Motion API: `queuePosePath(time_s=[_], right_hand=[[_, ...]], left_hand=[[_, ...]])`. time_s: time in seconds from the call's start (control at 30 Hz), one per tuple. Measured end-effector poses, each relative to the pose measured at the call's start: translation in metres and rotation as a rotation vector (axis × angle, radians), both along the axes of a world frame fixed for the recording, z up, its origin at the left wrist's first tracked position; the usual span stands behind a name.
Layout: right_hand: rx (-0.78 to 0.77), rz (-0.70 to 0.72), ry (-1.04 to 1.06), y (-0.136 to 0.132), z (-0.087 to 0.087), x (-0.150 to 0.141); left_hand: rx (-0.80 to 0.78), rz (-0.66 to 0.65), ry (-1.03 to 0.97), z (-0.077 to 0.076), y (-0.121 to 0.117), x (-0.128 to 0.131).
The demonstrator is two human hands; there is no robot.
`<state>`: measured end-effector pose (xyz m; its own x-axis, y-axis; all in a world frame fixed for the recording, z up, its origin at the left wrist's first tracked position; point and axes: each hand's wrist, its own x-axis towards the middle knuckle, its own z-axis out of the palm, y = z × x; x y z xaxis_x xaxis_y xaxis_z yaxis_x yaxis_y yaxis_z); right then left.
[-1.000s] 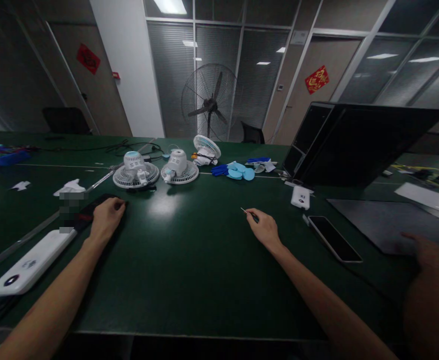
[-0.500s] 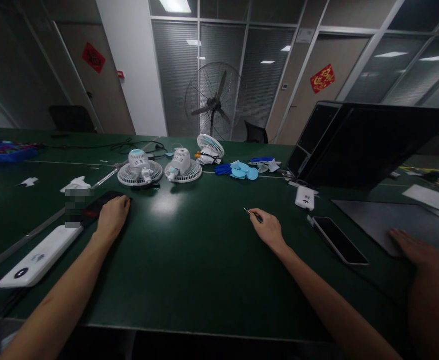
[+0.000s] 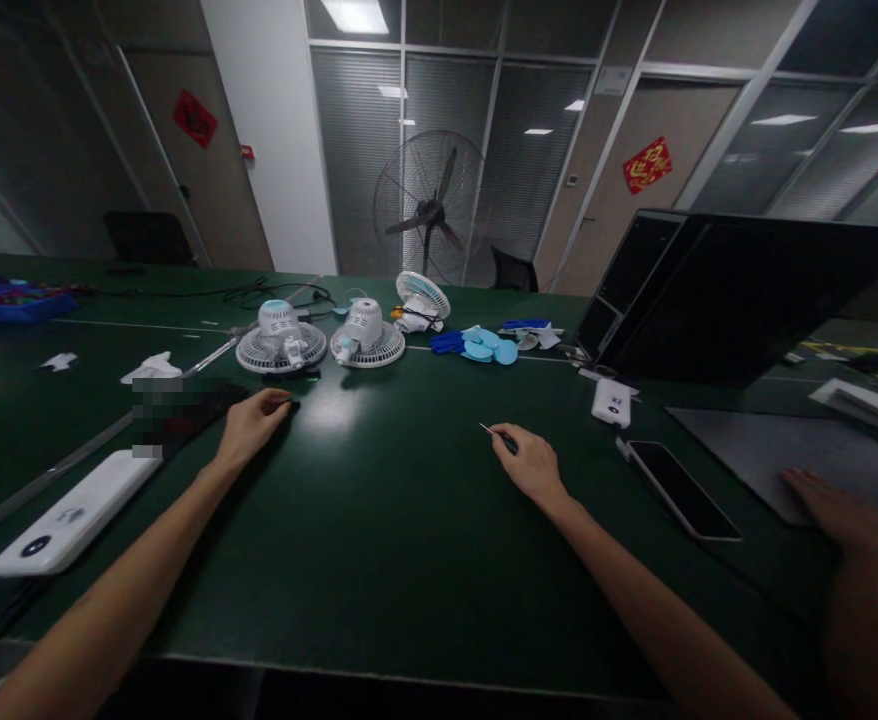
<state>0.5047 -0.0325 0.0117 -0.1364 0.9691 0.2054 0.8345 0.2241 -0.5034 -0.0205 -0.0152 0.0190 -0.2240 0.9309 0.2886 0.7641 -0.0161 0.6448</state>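
Observation:
My left hand [image 3: 253,428] is closed in a pinch above the green table, just right of a dark flat object [image 3: 210,410]. A small black piece [image 3: 294,405] shows at its fingertips, too small to name. Farther right, my right hand [image 3: 527,463] is closed around a thin tool with a slim metal tip [image 3: 486,428] that points left. Most of that tool is hidden in the fingers, so its kind cannot be told. Beyond my left hand, two small white fans [image 3: 280,340] [image 3: 366,335] lie face down. A third white fan [image 3: 422,300] leans behind them.
Light blue round pieces [image 3: 488,346] lie past my right hand. A white power bank [image 3: 611,402], a phone [image 3: 683,490] and a large black monitor [image 3: 746,300] are at right. Another person's hand [image 3: 821,500] rests on a grey mat [image 3: 769,450]. A long white device [image 3: 71,515] lies at left.
My left hand has moved right, off the dark flat object, and a small black piece now shows at its fingertips. My right hand has shifted slightly left with the thin tool.

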Motion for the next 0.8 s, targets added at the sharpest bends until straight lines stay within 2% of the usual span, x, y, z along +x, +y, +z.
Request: queuePosePath(time_s=[0.07, 0.2, 0.3, 0.37, 0.47, 0.63, 0.8], right_hand=[[0.007, 0.08, -0.007, -0.003, 0.001, -0.003], [0.012, 0.248, 0.013, -0.009, 0.002, -0.011], [0.026, 0.34, 0.054, -0.013, 0.002, -0.017], [0.036, 0.385, 0.078, -0.016, 0.002, -0.02], [0.031, 0.425, 0.107, -0.019, 0.005, -0.021], [0.028, 0.475, 0.127, -0.021, 0.007, -0.019], [0.047, 0.518, 0.136, -0.021, 0.005, -0.018]], left_hand=[[-0.007, -0.195, -0.016, -0.003, 0.001, 0.039], [-0.019, -0.6, -0.035, -0.006, -0.009, 0.137], [-0.042, -0.816, -0.051, -0.004, -0.024, 0.198], [-0.041, -0.903, -0.059, -0.001, -0.034, 0.222], [-0.051, -0.928, -0.075, 0.001, -0.041, 0.232], [-0.041, -0.893, -0.077, 0.001, -0.04, 0.226], [-0.031, -0.926, 0.004, 0.002, -0.037, 0.227]])
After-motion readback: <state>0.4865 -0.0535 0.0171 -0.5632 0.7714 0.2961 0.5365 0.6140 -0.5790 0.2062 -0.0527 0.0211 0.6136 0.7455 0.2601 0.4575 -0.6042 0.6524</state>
